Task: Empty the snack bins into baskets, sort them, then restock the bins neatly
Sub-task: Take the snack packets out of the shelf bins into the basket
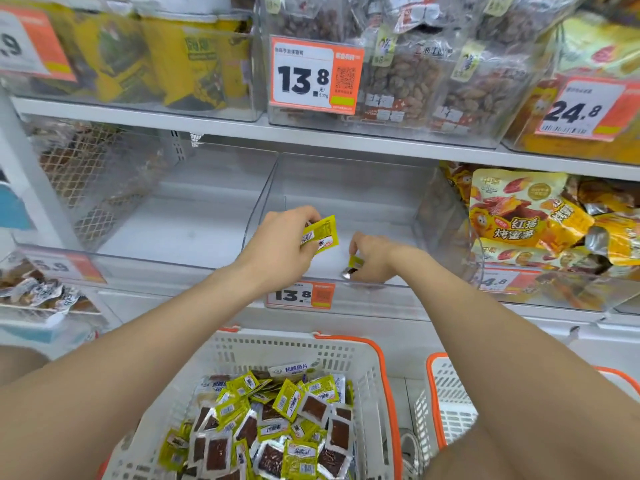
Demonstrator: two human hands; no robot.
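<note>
A clear plastic bin (346, 188) on the middle shelf holds almost nothing. My left hand (280, 244) grips a small yellow-green snack packet (320, 233) above the bin's front left corner. My right hand (372, 256) pinches another small yellow-green packet (354, 265) low inside the bin, near its front wall. Below my arms stands a white basket with an orange rim (349, 355), piled with several yellow-green and clear packets of dark snack (270, 424).
Left of it, a second clear bin (166, 216) also looks bare. A bin of orange sweet-potato bags (540, 220) stands to the right. Another white and orange basket (446, 396) stands at lower right. Orange price tags (301, 295) hang on the bin fronts. Full bins line the upper shelf.
</note>
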